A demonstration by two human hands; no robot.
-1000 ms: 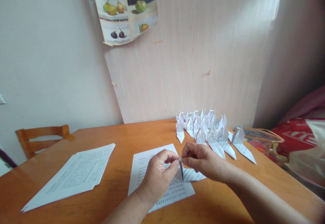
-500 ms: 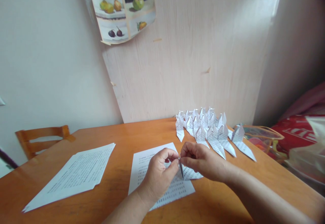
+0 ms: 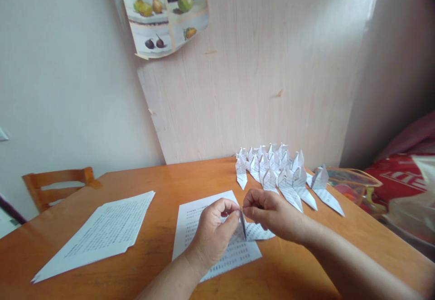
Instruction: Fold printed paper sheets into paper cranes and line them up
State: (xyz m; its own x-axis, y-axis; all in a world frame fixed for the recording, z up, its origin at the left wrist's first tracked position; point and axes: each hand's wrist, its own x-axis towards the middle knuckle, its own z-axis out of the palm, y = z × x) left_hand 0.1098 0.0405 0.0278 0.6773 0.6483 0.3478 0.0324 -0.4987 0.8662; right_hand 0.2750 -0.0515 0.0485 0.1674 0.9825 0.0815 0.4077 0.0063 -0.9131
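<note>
A folded paper crane (image 3: 258, 232), made of printed paper, stands over a flat printed sheet (image 3: 234, 260). My left hand (image 3: 217, 227) pinches its upper part between thumb and forefinger. My right hand (image 3: 272, 211) is closed too, with thumb and forefinger pressed together at the crane's top edge. Fingers cover most of the upper folds. One wing of the crane spreads to the right, below my right hand.
Rows of finished-looking paper cranes (image 3: 272, 168) stand at the back right of the wooden table (image 3: 136, 273). A stack of printed sheets (image 3: 98, 232) lies at left. A wooden chair (image 3: 61, 180) stands behind the left edge; a basket (image 3: 353, 184) sits beyond the right edge.
My right hand has shifted slightly right, and a little more of the crane's upright fold shows between the hands. My left hand has kept its pinch nearly in place.
</note>
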